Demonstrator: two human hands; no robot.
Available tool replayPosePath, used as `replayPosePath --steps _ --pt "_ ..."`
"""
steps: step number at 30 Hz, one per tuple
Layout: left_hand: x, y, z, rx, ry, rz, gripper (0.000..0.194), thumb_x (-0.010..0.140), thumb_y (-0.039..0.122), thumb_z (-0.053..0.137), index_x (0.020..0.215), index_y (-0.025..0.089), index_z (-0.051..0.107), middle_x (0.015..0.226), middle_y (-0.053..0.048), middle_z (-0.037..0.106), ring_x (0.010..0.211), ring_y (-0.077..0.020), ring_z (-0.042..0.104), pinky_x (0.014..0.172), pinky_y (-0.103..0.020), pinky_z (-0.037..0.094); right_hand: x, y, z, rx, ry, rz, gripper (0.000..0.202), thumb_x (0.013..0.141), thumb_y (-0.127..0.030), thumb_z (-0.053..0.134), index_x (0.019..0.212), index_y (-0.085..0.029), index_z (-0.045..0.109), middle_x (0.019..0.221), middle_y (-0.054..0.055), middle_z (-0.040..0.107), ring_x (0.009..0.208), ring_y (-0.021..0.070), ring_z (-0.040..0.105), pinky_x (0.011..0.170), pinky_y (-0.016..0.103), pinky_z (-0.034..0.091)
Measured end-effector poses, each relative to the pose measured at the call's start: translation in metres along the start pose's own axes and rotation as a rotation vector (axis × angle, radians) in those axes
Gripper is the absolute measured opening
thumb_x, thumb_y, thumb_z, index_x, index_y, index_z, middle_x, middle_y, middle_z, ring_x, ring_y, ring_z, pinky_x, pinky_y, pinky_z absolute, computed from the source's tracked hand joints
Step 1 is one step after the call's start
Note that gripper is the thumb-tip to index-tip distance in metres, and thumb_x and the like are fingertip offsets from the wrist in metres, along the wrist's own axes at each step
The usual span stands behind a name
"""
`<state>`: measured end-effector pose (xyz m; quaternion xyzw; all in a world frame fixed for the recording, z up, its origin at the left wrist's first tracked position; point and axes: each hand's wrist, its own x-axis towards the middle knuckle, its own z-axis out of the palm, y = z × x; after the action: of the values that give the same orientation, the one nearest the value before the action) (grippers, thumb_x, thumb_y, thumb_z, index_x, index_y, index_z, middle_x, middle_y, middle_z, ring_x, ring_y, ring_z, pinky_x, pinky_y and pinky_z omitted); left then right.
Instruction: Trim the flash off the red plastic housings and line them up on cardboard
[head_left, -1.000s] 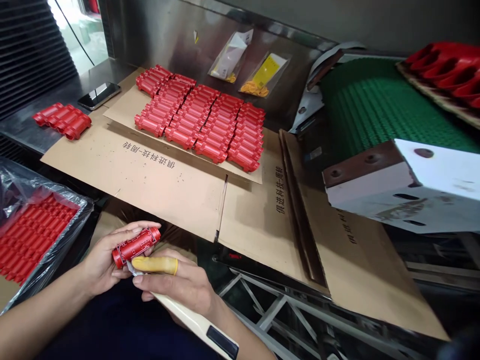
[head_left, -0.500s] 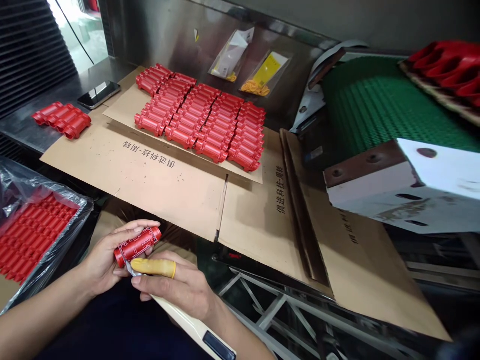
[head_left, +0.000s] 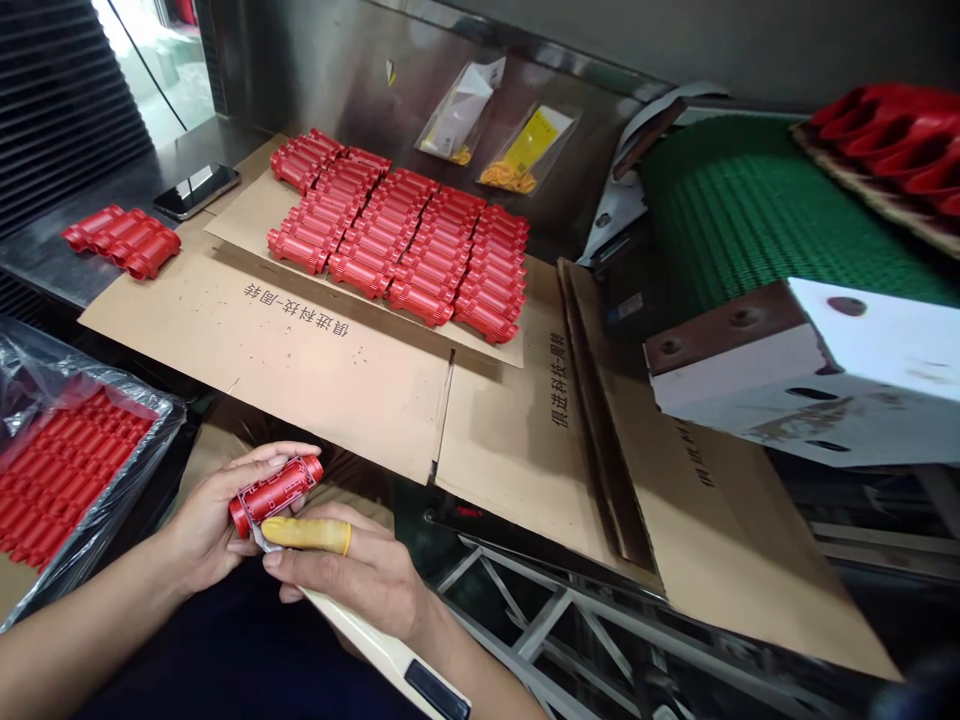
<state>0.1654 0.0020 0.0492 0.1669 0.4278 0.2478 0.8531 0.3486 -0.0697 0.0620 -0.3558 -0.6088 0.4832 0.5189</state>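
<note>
Flattened cardboard (head_left: pixel 360 400) covers part of a metal bench (head_left: pixel 45 235). Nearest, before its edge, the left hand (head_left: pixel 201 520) has its fingers curled snugly round a tilted red cylinder (head_left: pixel 277 491) — the right hand (head_left: pixel 367 568) pinches a cream-handled tool (head_left: pixel 367 632), tip at the cylinder's lower end, one finger wearing a yellow finger cot (head_left: pixel 311 535). Beyond, red parts (head_left: pixel 424 300) lie in rows; farther back sits a plastic bag (head_left: pixel 529 150) with a yellow card.
</note>
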Motion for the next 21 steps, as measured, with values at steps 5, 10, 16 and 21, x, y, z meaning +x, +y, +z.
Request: replayPosePath --steps 5,10,16,21 --pt "0.0 0.0 0.0 -0.005 -0.041 -0.03 0.036 0.089 0.034 0.079 0.12 0.017 0.08 0.085 -0.01 0.075 0.049 -0.012 0.06 0.035 -0.018 0.032 0.002 -0.002 -0.003 -0.154 0.004 -0.071 0.024 0.099 -0.024 0.077 0.124 -0.025 0.077 0.111 0.004 0.083 0.099 0.0216 0.083 0.085 0.033 0.075" --pt "-0.001 0.001 0.001 0.012 -0.007 -0.017 0.035 0.088 0.032 0.079 0.119 0.016 0.08 0.091 -0.012 0.077 0.059 -0.0146 0.066 0.039 -0.018 0.039 0.001 0.0 -0.003 -0.164 -0.005 -0.09 0.021 0.105 -0.031 0.07 0.122 -0.022 0.076 0.11 0.005 0.083 0.097 0.0212 0.082 0.083 0.035 0.075" --pt "0.0 -0.001 0.0 0.032 0.001 -0.015 0.035 0.09 0.033 0.078 0.12 0.016 0.08 0.091 -0.011 0.075 0.056 -0.0119 0.062 0.036 -0.015 0.032 -0.002 0.009 -0.003 -0.282 -0.018 -0.253 0.028 0.102 -0.018 0.072 0.129 -0.025 0.074 0.12 0.006 0.081 0.103 0.0198 0.081 0.088 0.032 0.073" --pt "0.0 -0.001 0.0 0.041 -0.002 -0.018 0.033 0.088 0.035 0.079 0.116 0.017 0.081 0.082 -0.006 0.072 0.042 -0.0059 0.05 0.032 -0.013 0.024 -0.001 0.01 -0.003 -0.261 -0.018 -0.294 0.021 0.101 -0.011 0.07 0.12 -0.019 0.074 0.114 0.011 0.081 0.107 0.022 0.079 0.093 0.036 0.07"
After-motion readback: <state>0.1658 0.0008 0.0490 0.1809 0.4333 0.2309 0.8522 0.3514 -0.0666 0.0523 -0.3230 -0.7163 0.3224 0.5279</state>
